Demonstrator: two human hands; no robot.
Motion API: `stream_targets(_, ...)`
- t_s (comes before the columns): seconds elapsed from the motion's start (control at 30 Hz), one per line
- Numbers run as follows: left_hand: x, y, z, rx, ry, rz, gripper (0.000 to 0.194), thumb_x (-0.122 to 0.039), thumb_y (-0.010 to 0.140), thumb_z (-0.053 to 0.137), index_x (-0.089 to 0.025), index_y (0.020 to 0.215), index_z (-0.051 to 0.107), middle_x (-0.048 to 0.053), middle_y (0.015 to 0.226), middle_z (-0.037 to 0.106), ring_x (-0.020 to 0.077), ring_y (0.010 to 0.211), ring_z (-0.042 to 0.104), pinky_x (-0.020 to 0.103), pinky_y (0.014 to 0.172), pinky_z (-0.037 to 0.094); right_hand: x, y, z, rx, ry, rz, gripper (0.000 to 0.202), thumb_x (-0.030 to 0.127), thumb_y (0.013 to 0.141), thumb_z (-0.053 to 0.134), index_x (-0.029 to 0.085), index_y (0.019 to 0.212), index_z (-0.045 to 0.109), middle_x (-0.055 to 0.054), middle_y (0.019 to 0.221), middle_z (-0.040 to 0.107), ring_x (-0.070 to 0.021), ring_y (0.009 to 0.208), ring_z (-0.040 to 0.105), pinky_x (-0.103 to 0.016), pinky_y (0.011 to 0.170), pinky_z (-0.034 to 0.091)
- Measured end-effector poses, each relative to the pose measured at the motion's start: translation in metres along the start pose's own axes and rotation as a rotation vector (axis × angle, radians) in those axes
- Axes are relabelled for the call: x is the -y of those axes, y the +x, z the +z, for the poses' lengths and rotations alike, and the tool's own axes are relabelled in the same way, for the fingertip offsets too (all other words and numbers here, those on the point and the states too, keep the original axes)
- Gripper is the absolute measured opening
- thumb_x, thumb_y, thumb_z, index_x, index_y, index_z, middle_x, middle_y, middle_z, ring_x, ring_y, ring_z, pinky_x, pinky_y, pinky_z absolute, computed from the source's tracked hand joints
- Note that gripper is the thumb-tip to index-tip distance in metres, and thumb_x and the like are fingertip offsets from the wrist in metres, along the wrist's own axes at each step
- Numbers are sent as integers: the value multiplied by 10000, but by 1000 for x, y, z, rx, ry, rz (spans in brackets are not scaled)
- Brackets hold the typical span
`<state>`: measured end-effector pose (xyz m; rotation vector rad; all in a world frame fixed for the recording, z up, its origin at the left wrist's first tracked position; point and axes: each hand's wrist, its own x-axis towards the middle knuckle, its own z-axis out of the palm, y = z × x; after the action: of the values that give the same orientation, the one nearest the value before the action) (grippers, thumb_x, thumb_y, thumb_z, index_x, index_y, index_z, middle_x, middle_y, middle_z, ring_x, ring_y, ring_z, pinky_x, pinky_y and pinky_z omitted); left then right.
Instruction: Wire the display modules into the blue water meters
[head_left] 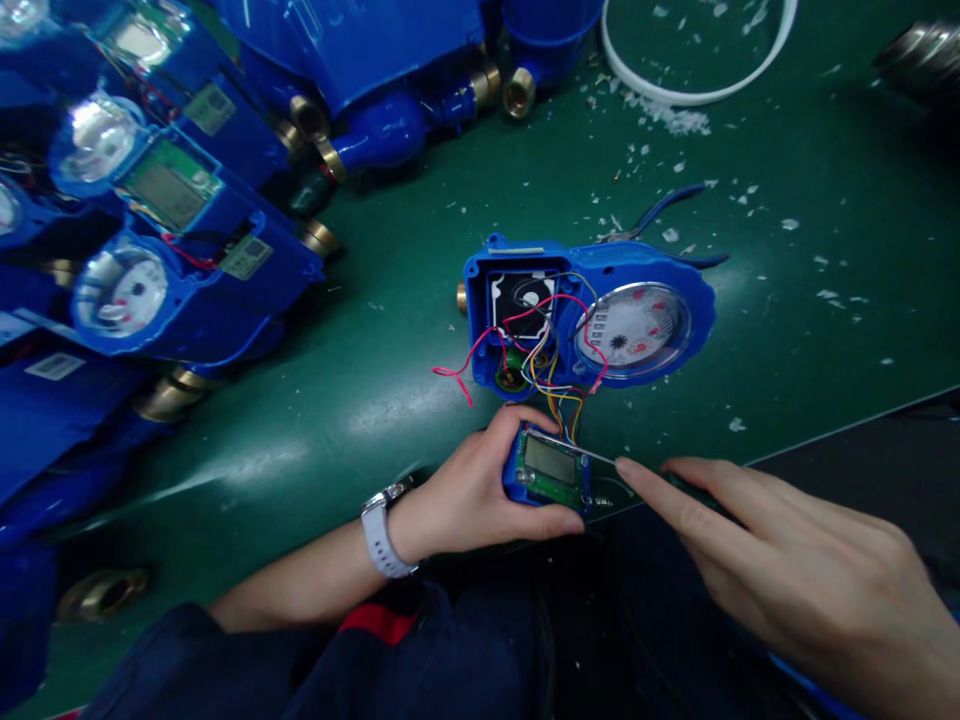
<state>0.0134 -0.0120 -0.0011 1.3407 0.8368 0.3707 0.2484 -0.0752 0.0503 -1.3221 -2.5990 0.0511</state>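
Note:
My left hand (495, 485) grips a small blue-cased display module (551, 468) with a grey LCD and a green circuit board, fingers and thumb around its sides. My right hand (795, 550) is closed on a slender metal tool (581, 450). Its shaft lies across the module's upper edge; its handle is hidden, so I cannot tell its exact kind. Several coloured wires (559, 400) run from the module into an opened blue water meter (480, 260) just beyond. Loose red wire (457, 372) sticks out over its left side. The meter's round dial (637, 325) faces up.
Blue-handled pliers (660, 210) lie behind the meter. Several blue water meters (247, 280) with brass fittings crowd the left and back. A white ring (697, 98) and pale scraps (667, 120) lie on the green table (390, 390). A threaded metal part (926, 60) stands back right.

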Motion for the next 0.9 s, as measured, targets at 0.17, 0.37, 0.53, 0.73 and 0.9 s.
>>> stream_targets(0.17,-1,1,1,-6,-159,-21,577,-341,675,812,-195,1086,434,12,902,622,132,741,595,234,655,486,11,-10,18,-23,85,104,393,25,883,467,141,1236,594,-75,955,654,-152,754,638,-281,710,462)
stream_targets(0.37,1,0,0,-22,-173,-12,582,-332,668,825,-199,1085,442,13,926,617,129,762,587,235,676,487,18,-13,35,-57,288,222,405,40,908,499,151,1291,568,-82,999,636,-146,854,645,-241,757,512)
stream_targets(0.53,3,1,-3,-19,-203,21,578,-321,678,825,-202,1097,446,15,944,619,131,795,591,234,702,492,24,-11,48,-154,517,338,470,32,897,521,235,1319,565,-58,994,640,-113,823,650,-187,704,536)
stream_targets(0.73,3,0,-2,0,-230,20,588,-314,673,829,-202,1106,448,17,974,614,130,819,586,234,726,478,30,-9,51,-306,667,473,500,37,881,542,297,1306,580,-34,982,662,-132,830,656,-233,721,552)
stream_targets(0.9,1,-3,-4,11,-244,20,593,-284,689,819,-215,1135,434,1,949,594,119,796,578,214,695,473,21,-19,50,-430,650,611,508,80,890,535,323,1337,538,-41,1016,653,-169,813,633,-332,718,539)
